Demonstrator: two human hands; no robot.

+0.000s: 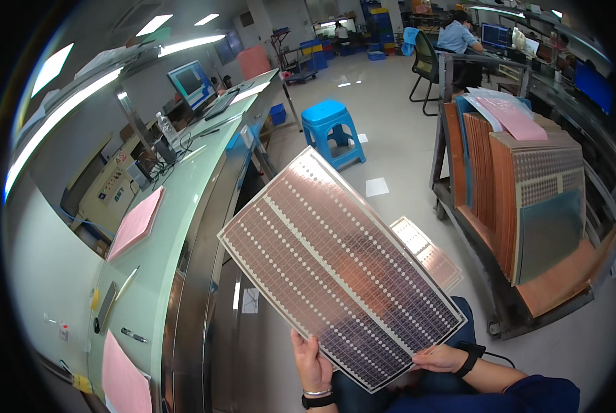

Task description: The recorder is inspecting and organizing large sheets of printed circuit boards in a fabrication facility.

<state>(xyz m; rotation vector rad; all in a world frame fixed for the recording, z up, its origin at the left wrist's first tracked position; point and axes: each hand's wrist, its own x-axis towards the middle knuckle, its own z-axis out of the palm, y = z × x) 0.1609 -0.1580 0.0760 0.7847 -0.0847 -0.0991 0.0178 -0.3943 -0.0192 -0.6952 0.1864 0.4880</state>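
A large copper-coloured circuit board panel (pixel 301 237), printed with a fine grid and rows of pale dots, is tilted in front of me above my lap. At its lower left edge my left hand (pixel 312 365) grips it, thumb on the face and the other fingers partly hidden. My right hand (pixel 442 361) pinches the lower right edge. Behind the panel, a second copper-coloured panel (pixel 440 265) shows in part on the right; what supports it is hidden.
On my left runs a green-topped workbench (pixel 208 162) with pink sheets (pixel 137 224), a pen (pixel 134 335) and a monitor (pixel 192 84). A blue stool (pixel 332 124) stands ahead. To the right is a metal rack cart (pixel 452 206) with upright copper panels (pixel 500 199). A person (pixel 457 38) sits farther back.
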